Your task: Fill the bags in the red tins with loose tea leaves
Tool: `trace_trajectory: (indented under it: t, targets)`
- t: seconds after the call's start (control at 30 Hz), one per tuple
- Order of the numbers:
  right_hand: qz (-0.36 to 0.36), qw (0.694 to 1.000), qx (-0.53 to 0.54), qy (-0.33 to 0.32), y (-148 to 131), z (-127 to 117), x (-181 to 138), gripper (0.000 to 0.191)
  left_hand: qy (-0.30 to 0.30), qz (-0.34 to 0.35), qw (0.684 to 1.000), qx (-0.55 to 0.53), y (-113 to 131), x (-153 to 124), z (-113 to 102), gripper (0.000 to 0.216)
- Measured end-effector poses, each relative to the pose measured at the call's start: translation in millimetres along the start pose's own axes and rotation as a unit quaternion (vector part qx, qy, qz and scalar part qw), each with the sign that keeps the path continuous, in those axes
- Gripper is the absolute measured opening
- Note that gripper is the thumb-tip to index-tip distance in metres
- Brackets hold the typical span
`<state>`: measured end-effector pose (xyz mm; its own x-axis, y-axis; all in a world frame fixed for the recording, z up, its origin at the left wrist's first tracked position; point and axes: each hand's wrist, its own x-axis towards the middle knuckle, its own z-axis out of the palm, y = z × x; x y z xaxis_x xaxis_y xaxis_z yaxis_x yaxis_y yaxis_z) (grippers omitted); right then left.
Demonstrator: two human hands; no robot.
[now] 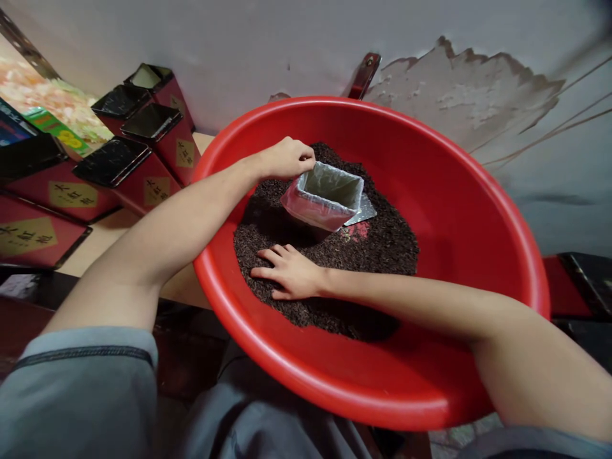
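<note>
A wide red plastic basin (478, 223) holds a heap of dark loose tea leaves (382, 255). My left hand (289, 158) pinches the near-left corner of an open-topped, box-shaped red container (315, 210), with clear plastic folded over its rim. The container leans over the heap, its rectangular mouth facing up; its base is partly hidden. Palm down on the tea just below it, my right hand (291, 274) spreads its fingers and grips nothing. A flat silvery piece (362, 210) lies beside the container, near a red printed patch (356, 233) on the heap.
Several red-and-black tea tins (143, 172) with yellow diamond labels stand left of the basin on a light wooden surface (112, 233). A green box (57, 131) sits behind them. Another dark tin (586, 280) is at the right. The peeling wall (468, 89) rises directly behind the basin.
</note>
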<state>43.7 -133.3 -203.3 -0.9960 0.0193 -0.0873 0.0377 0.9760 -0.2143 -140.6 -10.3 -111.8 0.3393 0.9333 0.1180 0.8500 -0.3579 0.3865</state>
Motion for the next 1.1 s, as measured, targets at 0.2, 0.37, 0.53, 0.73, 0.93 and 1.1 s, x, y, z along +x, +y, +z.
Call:
trace_trajectory:
  t: [0.2,0.37,0.53,0.73,0.93,1.1]
  targets:
    - [0.003,1.0,-0.017,-0.006,0,-4,-6,0.069,0.005,0.0,0.999,0.038,6,-7,-1,0.035]
    - [-0.025,0.999,-0.015,-0.033,-1,-6,-18,0.069,0.001,0.004,1.0,0.03,6,-6,-2,0.035]
    - [-0.005,0.999,-0.03,-0.036,0,-6,-11,0.069,-0.003,0.0,0.999,0.035,7,-3,-5,0.036]
    - [-0.007,0.998,-0.012,-0.057,3,-15,1,0.067,-0.017,-0.022,0.999,0.047,13,-7,-10,0.035]
    - [0.029,0.985,0.166,0.046,9,-52,-13,0.053,-0.024,-0.031,0.999,0.036,14,-9,-11,0.034]
    - [0.053,0.909,0.342,0.232,29,-117,-37,0.035,-0.028,-0.028,0.999,0.036,15,-8,-13,0.034]
